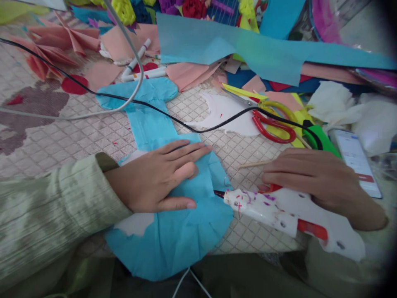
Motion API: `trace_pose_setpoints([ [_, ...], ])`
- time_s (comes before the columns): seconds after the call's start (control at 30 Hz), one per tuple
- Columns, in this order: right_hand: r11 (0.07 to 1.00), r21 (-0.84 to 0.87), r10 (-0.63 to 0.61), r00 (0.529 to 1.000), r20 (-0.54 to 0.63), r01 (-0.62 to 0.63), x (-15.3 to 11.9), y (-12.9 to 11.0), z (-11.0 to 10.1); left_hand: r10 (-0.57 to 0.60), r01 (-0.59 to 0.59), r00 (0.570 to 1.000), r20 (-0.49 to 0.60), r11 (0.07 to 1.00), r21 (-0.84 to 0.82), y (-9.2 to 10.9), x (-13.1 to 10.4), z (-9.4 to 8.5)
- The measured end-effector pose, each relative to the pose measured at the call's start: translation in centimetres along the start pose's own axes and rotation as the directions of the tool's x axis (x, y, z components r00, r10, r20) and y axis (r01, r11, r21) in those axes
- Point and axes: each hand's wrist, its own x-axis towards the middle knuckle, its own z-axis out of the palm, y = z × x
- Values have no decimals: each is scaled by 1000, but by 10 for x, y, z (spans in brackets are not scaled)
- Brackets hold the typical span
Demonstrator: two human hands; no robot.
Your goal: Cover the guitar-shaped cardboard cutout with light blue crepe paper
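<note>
My left hand (161, 176) lies flat, fingers stretched, on a light-blue crepe paper shape (186, 244) with a rounded lower body and a narrower upper strip. White backing shows at its left side. In my right hand (313, 178) is a white hot glue gun (263, 209) with a red trigger, its body smudged with purple and red. Its dark nozzle tip points left and meets the edge of a blue paper flap beside my left fingers; whether it presses under the flap I cannot tell. A thin wooden stick (254, 164) juts out beside my right fingers.
A black cable (198, 131) and a grey cable (138, 62) cross the work. Scissors (273, 120) with red and yellow handles lie beyond my hands. A phone (356, 161) rests at right. Blue paper strips (198, 41), pink folded paper (62, 41) and white markers (149, 73) fill the back.
</note>
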Motion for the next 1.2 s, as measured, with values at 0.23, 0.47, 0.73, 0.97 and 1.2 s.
trace_pose_setpoints([
  [0.23,1000,4,-14,998,-55,14,-1,1,8,35,-36,999,-28,998,-42,-3,0,2],
  [0.47,999,32,-11,996,-90,14,6,0,12,24,-25,999,-22,999,-31,-2,0,2],
  [0.73,998,60,1,991,-133,7,9,-3,15,32,-31,999,-32,999,22,-1,1,2],
  [0.97,998,65,3,989,-150,7,11,-2,17,16,-16,1000,-11,998,58,0,0,1],
  [1.2,999,36,14,987,-160,-8,14,-4,11,14,-14,1000,0,998,59,0,0,2],
])
